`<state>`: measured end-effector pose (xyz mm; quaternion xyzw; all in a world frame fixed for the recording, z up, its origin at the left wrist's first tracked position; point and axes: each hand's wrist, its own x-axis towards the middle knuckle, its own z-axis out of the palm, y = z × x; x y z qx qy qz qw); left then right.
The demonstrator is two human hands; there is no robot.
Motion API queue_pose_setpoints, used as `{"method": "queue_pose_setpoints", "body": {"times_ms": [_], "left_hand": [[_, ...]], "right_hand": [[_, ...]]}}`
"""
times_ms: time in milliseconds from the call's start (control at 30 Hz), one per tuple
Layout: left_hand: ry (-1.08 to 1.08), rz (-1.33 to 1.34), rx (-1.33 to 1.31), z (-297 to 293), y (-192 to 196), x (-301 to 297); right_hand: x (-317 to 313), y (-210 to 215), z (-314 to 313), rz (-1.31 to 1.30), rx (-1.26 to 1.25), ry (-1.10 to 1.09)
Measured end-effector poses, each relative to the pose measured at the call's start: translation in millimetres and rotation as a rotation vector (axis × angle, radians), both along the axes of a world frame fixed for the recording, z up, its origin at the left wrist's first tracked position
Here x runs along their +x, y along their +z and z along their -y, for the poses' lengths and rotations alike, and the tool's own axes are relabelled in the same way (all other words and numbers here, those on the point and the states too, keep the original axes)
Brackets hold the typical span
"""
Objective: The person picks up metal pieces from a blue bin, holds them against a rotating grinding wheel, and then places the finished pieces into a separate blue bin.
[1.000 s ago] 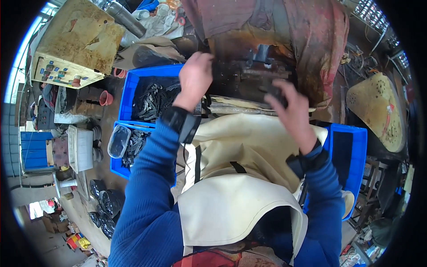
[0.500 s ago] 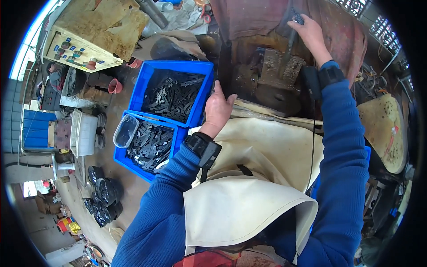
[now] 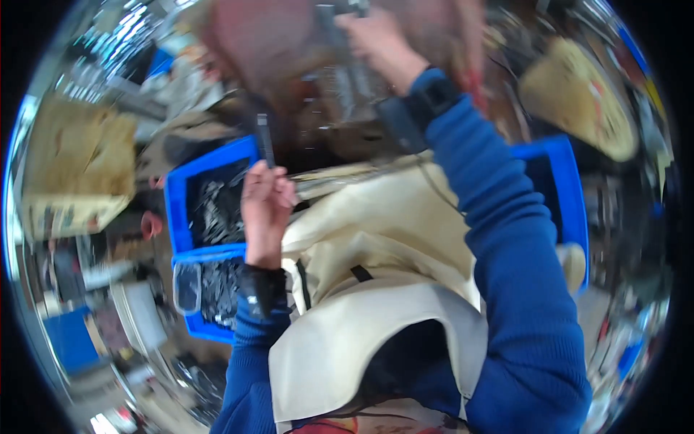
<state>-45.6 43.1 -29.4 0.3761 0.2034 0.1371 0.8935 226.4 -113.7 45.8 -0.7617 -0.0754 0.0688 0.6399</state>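
Note:
My left hand (image 3: 266,199) is closed, pinching a thin dark metal strip (image 3: 264,137) that points away from me. It is beside the far one of two blue bins (image 3: 176,210), which hold many dark metal strips (image 3: 219,210). At the top of the view my right hand (image 3: 379,40) is closed on a dark handle (image 3: 354,9), partly cut off by the picture's edge and blurred. Below that hand stands a wet, dark machine bed (image 3: 347,94), smeared by motion.
The near blue bin (image 3: 210,333) has a clear plastic tub (image 3: 188,288) at its side. Another blue bin (image 3: 575,210) stands beyond my right arm. A reddish cloth (image 3: 253,36) hangs behind the machine. A stained beige cabinet (image 3: 79,166) stands far left.
The whole view has swung, so things appear shifted left. My left hand has turned and drawn back toward me, with the strip in its fingers. My right hand stays at the handle.

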Motion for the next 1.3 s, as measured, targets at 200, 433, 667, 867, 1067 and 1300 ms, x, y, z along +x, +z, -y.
{"method": "queue_pose_setpoints", "body": {"times_ms": [200,433,667,867,1067,1300], "left_hand": [[-0.413,0.014,-0.018,69.8,0.7,40.0],[-0.665,-0.144,0.14,151.5,-7.7,50.8],[-0.879,-0.268,0.277,172.8,3.8,56.1],[-0.718,-0.32,0.427,199.5,19.3,53.1],[-0.693,-0.108,-0.263,205.4,9.2,73.6],[-0.894,0.013,0.203,229.0,41.7,88.6]], "right_hand": [[-106.3,-84.4,70.8,-0.745,0.947,0.067],[-158.2,-83.5,138.0,-0.628,1.055,-0.204],[-180.1,-82.9,158.6,-0.357,0.976,-0.178],[-178.6,-78.6,176.3,-0.324,0.987,-0.297],[-196.0,-76.0,157.8,-0.037,0.789,-0.268],[-198.0,-70.6,203.3,-0.256,0.6,0.003]]}}
